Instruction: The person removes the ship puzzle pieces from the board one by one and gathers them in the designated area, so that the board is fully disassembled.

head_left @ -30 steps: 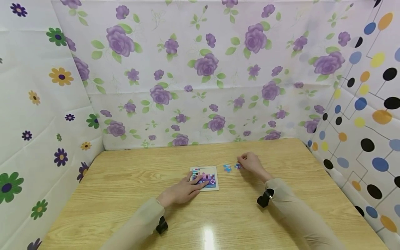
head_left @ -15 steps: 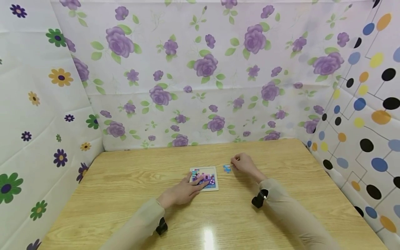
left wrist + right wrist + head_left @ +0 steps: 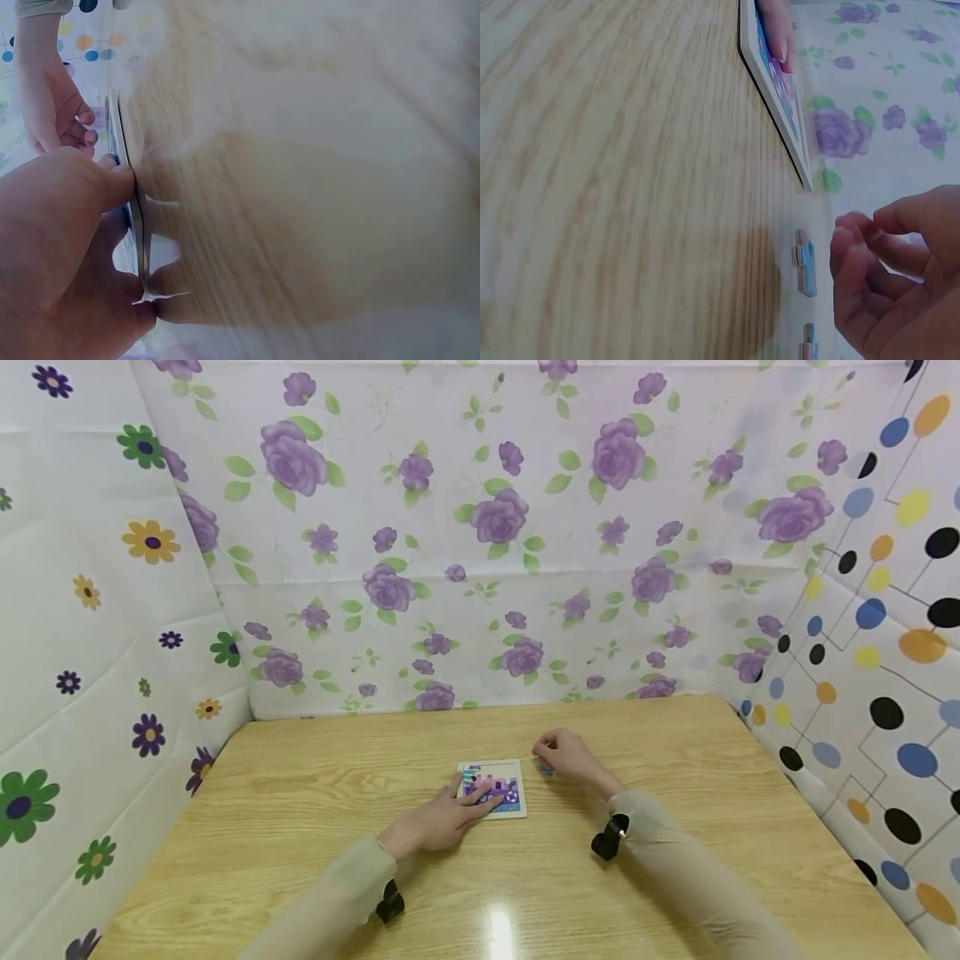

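A small jigsaw puzzle in a white frame [image 3: 522, 793] lies on the wooden table, its picture pink, purple and blue. My left hand [image 3: 438, 822] rests on its left part with fingers spread across the picture; in the left wrist view the thumb [image 3: 118, 187] lies at the frame's edge. Right of the frame, my right hand [image 3: 573, 756] hovers just over a loose blue jigsaw piece [image 3: 547, 771], partly covering it. In the right wrist view its fingers are loosely curled, thumb close to the index finger, with no piece visible between them. That jigsaw piece [image 3: 806, 262] lies beside the fingertips, apart from them.
A second loose jigsaw piece [image 3: 809, 345] lies farther along the table in the right wrist view; the right hand hides it in the head view. The wooden table [image 3: 315, 793] reaches back to a flowered cloth wall [image 3: 450, 610]. A dotted cloth [image 3: 885, 677] borders the right side.
My right hand has moved left, from the farther loose jigsaw piece to the one nearer the frame. The left hand has stayed on the puzzle.
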Demonstrator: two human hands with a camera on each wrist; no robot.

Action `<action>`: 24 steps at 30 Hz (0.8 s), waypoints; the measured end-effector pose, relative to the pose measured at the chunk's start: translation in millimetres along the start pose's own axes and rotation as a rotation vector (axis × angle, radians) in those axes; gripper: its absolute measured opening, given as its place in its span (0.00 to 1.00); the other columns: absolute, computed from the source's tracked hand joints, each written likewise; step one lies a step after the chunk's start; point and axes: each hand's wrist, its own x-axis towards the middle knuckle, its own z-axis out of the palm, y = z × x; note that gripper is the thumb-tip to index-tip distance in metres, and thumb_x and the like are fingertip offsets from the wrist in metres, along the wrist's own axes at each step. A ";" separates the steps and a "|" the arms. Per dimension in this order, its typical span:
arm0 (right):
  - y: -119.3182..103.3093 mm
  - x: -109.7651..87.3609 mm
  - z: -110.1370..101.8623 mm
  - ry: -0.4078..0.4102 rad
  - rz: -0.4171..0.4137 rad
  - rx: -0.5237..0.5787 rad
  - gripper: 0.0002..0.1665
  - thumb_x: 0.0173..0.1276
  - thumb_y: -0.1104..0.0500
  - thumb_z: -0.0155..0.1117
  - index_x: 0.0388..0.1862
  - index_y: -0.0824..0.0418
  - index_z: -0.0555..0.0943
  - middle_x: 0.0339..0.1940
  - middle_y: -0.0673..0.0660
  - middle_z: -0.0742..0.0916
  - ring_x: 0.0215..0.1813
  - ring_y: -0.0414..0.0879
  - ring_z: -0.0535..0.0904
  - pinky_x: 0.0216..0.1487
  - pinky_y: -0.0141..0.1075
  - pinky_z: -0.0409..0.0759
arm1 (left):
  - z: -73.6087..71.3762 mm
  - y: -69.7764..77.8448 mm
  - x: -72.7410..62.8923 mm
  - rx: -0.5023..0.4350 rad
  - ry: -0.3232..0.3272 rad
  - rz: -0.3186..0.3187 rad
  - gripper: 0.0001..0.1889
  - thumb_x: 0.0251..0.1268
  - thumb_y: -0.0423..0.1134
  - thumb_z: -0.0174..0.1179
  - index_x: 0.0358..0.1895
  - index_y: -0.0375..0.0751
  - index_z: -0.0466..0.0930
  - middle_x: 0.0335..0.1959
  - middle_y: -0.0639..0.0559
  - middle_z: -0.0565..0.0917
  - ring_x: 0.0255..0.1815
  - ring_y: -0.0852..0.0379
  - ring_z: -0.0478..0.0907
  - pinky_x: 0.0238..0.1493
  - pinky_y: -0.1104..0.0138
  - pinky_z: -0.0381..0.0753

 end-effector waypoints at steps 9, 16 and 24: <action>-10.3 2.9 13.4 -0.071 -0.078 0.012 0.13 0.74 0.55 0.55 0.42 0.59 0.85 0.33 0.55 0.86 0.30 0.43 0.78 0.28 0.32 0.77 | 0.4 -0.1 -0.2 -0.015 -0.001 -0.006 0.26 0.81 0.46 0.36 0.77 0.68 0.46 0.79 0.58 0.49 0.77 0.30 0.37 0.72 0.42 0.56; -19.2 5.9 24.8 -0.094 -0.091 0.024 0.12 0.74 0.57 0.54 0.44 0.58 0.85 0.37 0.54 0.86 0.33 0.44 0.79 0.32 0.32 0.78 | -0.8 0.2 -0.5 -0.009 -0.006 -0.011 0.27 0.80 0.45 0.37 0.77 0.68 0.47 0.79 0.58 0.49 0.77 0.29 0.38 0.72 0.42 0.58; -27.2 9.4 34.7 -0.117 -0.155 0.021 0.13 0.74 0.58 0.53 0.46 0.60 0.84 0.41 0.53 0.87 0.37 0.41 0.79 0.37 0.33 0.78 | -1.3 0.0 -0.8 -0.015 -0.011 -0.005 0.26 0.81 0.46 0.36 0.77 0.66 0.47 0.79 0.57 0.48 0.77 0.28 0.38 0.71 0.42 0.58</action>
